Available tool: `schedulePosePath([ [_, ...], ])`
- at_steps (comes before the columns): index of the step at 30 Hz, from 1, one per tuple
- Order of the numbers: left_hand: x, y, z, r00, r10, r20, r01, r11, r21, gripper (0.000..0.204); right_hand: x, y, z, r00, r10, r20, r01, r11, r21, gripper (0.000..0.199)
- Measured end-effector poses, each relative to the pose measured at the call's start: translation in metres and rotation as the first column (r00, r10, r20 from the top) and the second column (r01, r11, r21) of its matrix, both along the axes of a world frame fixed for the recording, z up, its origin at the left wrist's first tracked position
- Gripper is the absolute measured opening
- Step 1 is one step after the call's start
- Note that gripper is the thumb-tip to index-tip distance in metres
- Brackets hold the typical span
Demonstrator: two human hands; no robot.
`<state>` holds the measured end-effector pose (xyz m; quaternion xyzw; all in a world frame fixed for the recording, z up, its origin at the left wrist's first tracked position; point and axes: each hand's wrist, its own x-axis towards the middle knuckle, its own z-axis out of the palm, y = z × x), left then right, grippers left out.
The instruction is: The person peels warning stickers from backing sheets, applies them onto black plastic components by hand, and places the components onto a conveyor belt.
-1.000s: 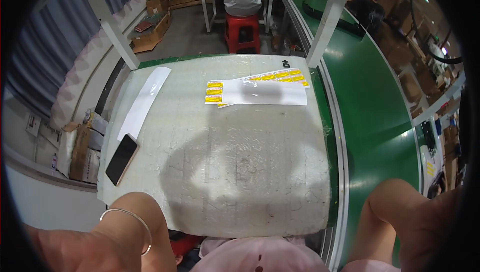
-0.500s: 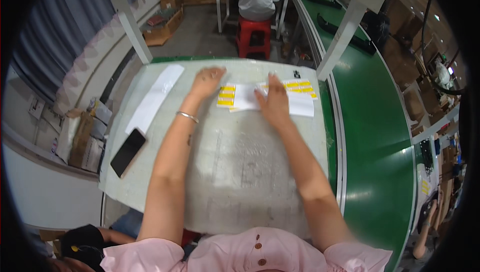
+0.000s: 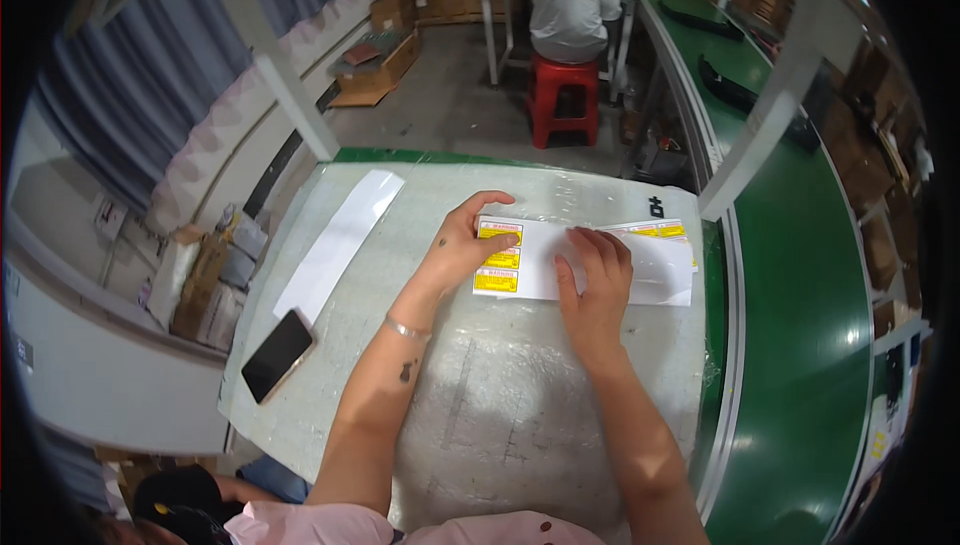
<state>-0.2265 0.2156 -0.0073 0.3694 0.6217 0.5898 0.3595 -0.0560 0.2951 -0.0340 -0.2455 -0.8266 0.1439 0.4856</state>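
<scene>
Worktable (image 3: pixel 560 435) fills the middle, clear film over its top. Green conveyor (image 3: pixel 795 355) runs along its right side. White label sheet (image 3: pixel 655 275) lies on the table's far half, right of centre, under both hands; second label sheet (image 3: pixel 662 231) sticks out from beneath its far right part. Curved blank white strip (image 3: pixel 338 245) far left. Right hand (image 3: pixel 598 290): over the sheet's blank part, thumb spread from fingers. Left hand (image 3: pixel 467 243): at sheet's left end, thumb over the yellow labels (image 3: pixel 497 281), forefinger spread away past far edge; can't tell what its other fingers do. Phone (image 3: pixel 278 357) touches or nearly touches strip's near end.
</scene>
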Motion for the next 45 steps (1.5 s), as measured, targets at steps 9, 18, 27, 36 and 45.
schedulePosePath([
  [9,0.084,-0.027,0.050,0.997,0.032,-0.073,-0.001,0.924,0.383,0.017,0.022,-0.018,0.066,0.956,0.077,-0.283,-0.081,0.997,-0.005,0.023],
  [18,0.092,-0.040,0.055,0.769,0.295,-0.567,-0.009,0.892,0.452,0.012,0.028,-0.022,0.079,0.925,0.209,-0.316,-0.185,0.977,0.104,0.020],
  [27,0.089,-0.034,0.054,0.747,0.306,-0.590,0.026,0.874,0.486,0.010,0.027,-0.026,0.076,0.906,0.215,-0.364,-0.252,0.966,-0.059,0.018],
  [36,0.093,-0.032,0.052,0.996,0.081,-0.031,-0.062,0.916,0.396,0.016,0.021,-0.019,0.068,0.955,0.147,-0.257,-0.104,0.979,0.174,0.022],
  [45,0.047,-0.015,0.037,0.738,-0.283,0.613,0.031,0.921,0.388,0.011,0.014,-0.034,0.052,0.984,0.074,-0.161,0.005,0.899,0.439,0.022],
])
